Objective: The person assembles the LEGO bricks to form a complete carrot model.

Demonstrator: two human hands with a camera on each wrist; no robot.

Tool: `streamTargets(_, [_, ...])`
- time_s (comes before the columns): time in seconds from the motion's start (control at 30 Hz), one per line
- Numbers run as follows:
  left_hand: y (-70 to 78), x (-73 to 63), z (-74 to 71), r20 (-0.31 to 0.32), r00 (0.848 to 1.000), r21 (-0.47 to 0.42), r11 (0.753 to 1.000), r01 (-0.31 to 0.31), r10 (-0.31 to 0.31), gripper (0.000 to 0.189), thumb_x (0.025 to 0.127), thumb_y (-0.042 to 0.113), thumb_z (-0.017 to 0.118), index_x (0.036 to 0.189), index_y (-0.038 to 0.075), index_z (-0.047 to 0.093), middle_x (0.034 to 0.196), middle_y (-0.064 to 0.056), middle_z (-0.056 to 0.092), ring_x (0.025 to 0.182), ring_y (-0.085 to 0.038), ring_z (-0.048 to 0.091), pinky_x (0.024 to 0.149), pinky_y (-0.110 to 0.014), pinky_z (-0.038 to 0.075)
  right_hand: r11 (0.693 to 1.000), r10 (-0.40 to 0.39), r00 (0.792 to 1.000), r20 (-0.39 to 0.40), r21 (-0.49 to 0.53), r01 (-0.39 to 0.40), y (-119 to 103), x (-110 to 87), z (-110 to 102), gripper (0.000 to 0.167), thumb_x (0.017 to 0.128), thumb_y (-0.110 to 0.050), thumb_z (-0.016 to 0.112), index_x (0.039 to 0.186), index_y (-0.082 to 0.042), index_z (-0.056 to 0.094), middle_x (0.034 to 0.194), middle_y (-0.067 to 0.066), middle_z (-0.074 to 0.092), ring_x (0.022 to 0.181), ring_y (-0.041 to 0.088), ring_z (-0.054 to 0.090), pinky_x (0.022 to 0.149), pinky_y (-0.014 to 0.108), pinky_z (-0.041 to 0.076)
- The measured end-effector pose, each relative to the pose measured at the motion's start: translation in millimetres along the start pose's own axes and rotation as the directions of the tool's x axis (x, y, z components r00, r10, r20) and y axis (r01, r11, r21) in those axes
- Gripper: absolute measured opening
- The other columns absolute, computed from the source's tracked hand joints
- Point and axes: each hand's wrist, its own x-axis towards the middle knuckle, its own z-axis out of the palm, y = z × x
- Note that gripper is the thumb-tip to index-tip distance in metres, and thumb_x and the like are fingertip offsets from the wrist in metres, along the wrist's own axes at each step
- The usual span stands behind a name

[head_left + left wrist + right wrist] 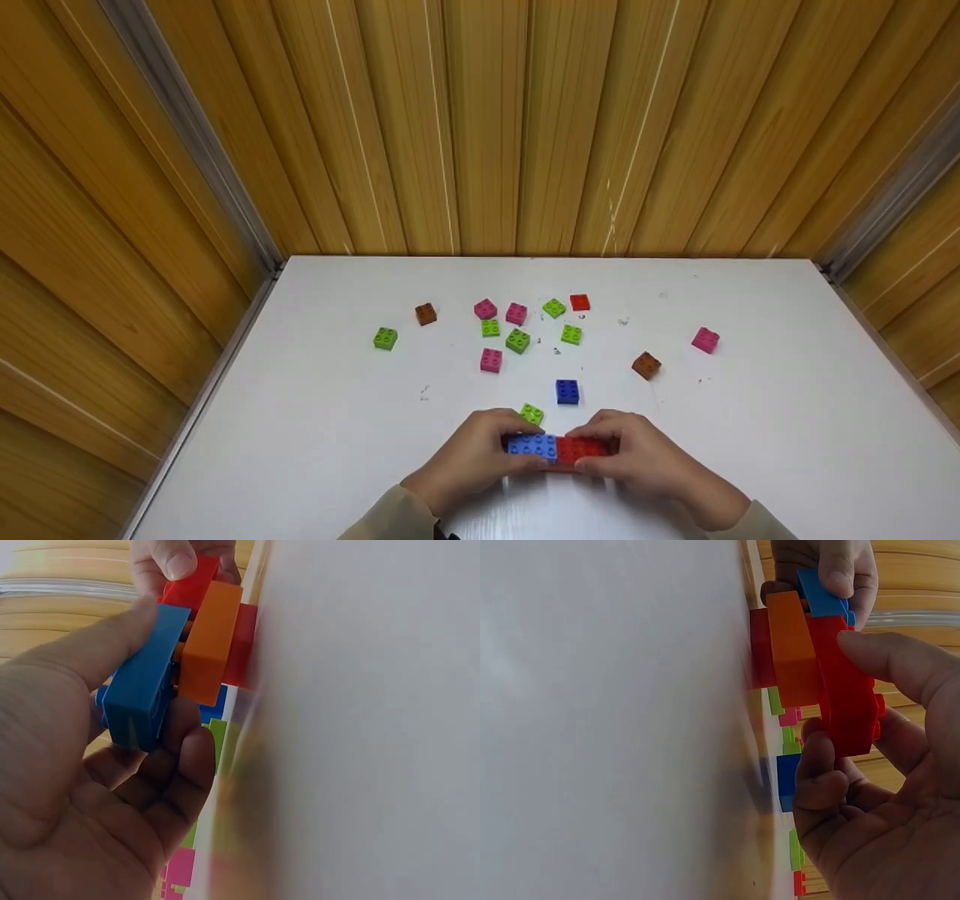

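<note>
**Left hand (487, 448) and right hand (637, 454) gripped a stepped brick stack (558, 450)**

In the head view, both hands held the stack at the near part of the white table (300, 420), thumbs on its near side and fingers on its far side. The left hand gripped the light blue brick (532, 447), the right hand the red brick (585, 449), and these two lay end to end on top. A lime brick (532, 413) lay just beyond the left hand, with a dark blue brick (567, 391) farther out. More loose bricks in pink, green, brown and red were scattered beyond.

In the left wrist view, the thumb and curled fingers closed round the light blue brick. An orange brick (210, 641) made the middle layer, with a lower red brick (241, 645) under it. Orange studs showed in a gap below the light blue brick, so that end was probably not fully pressed down.

In the right wrist view, the other hand pinched the red brick, which seemed to sit closer to the orange one. Three layers appeared to be assembled; seating the light blue brick looked unfinished, and the loose bricks were unjoined to the stack.

No brand, label or writing could be read in any view.
</note>
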Motion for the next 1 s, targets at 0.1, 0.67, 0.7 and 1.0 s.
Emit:
streamTargets(0.1, [0.6,0.3,0.4,-0.002,0.999,-0.02,0.999,0.036,-0.036,0.031,0.092,0.038,0.096,0.122,0.033,0.088,0.118,0.018,0.081,0.106,-0.004,0.069,0.109,-0.037,0.059,1.0,-0.005,1.0,-0.001,0.0,0.005,0.1,0.0,-0.1,0.031,0.099,-0.028,0.087,0.129,-0.021,0.086,0.116,0.001,0.077,0.1,0.008,0.062,0.085,0.02,0.049])
streamTargets(0.67, [7.3,0.7,1.9,0.015,0.996,-0.082,0.993,0.084,-0.083,0.025,0.091,0.03,0.098,0.115,0.027,0.09,0.111,0.014,0.082,0.105,-0.01,0.069,0.111,-0.045,0.058,1.0,0.013,1.0,0.002,0.012,-0.013,-0.6,-0.4,-0.2,0.031,0.099,-0.028,0.088,0.129,-0.02,0.086,0.115,0.002,0.076,0.099,0.009,0.062,0.082,0.02,0.051])
streamTargets(0.7, [7.5,0.9,1.8,0.016,0.996,-0.077,0.993,0.084,-0.083,0.025,0.091,0.03,0.098,0.115,0.027,0.09,0.111,0.014,0.081,0.105,-0.009,0.069,0.11,-0.044,0.058,1.0,0.013,1.0,0.003,0.015,-0.013,-0.3,-0.5,-0.2,0.031,0.099,-0.027,0.088,0.129,-0.02,0.086,0.115,0.002,0.076,0.098,0.009,0.062,0.082,0.02,0.051])
streamTargets(1.0, [6.2,1.7,4.0,0.002,0.997,-0.058,0.995,0.083,-0.083,0.024,0.09,0.031,0.098,0.112,0.028,0.09,0.111,0.014,0.081,0.103,-0.01,0.067,0.108,-0.043,0.058,0.999,-0.02,1.0,0.0,0.036,0.02,0.4,-0.8,-0.4,0.032,0.098,-0.025,0.089,0.128,-0.016,0.086,0.115,0.002,0.077,0.096,0.007,0.061,0.08,0.02,0.049])
